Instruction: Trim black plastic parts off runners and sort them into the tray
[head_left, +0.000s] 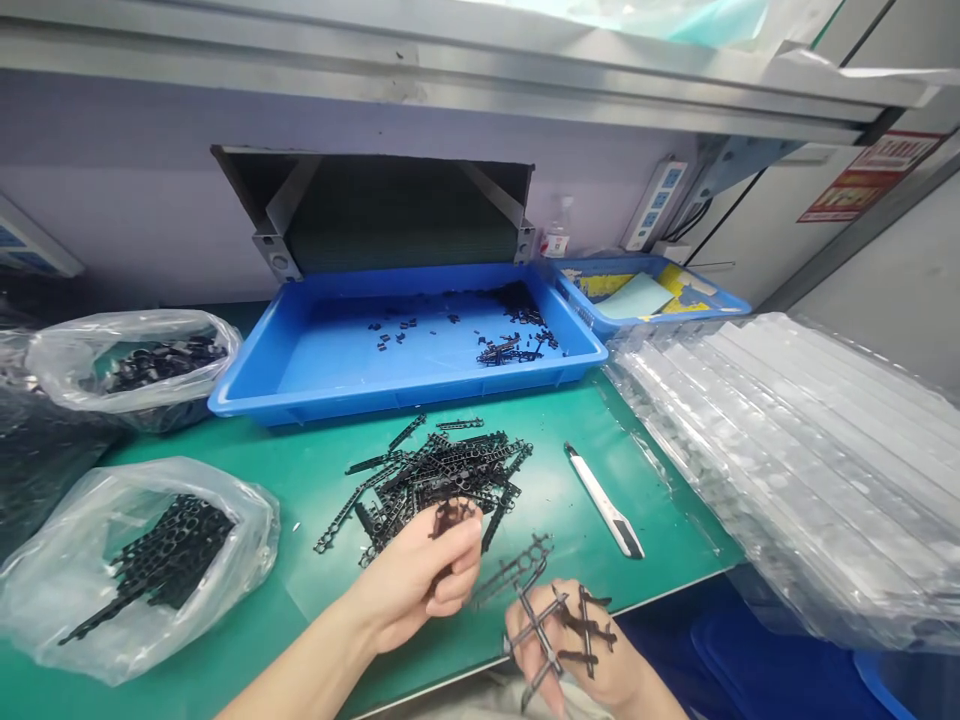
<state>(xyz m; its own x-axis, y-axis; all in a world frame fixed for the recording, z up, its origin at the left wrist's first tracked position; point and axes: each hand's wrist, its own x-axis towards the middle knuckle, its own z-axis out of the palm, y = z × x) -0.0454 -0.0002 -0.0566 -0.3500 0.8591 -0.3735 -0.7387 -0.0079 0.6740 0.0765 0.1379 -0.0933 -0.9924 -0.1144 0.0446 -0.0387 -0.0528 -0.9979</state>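
My left hand (pixel 442 575) is closed around black plastic parts (pixel 454 514), which stick up above the thumb. At the front edge of the green table, my right hand (pixel 570 632) grips a black plastic sprue (pixel 537 627) with crossing bars. Motion blurs that hand slightly, and its fingers are partly covered by the sprue. A perforated black strip (pixel 517 566) shows between the two hands; I cannot tell which hand holds it. Just beyond my left hand lies a loose pile of black plastic strips (pixel 442 465). To the right of the pile rests a white utility knife (pixel 604 500).
A blue tray (pixel 405 401) with small black pieces stands behind the pile, below a dark wall opening (pixel 405 210). Plastic bags (pixel 247 490) of black parts sit at left. Stacked clear plastic trays (pixel 795 450) fill the right, near a smaller blue tray (pixel 600 322).
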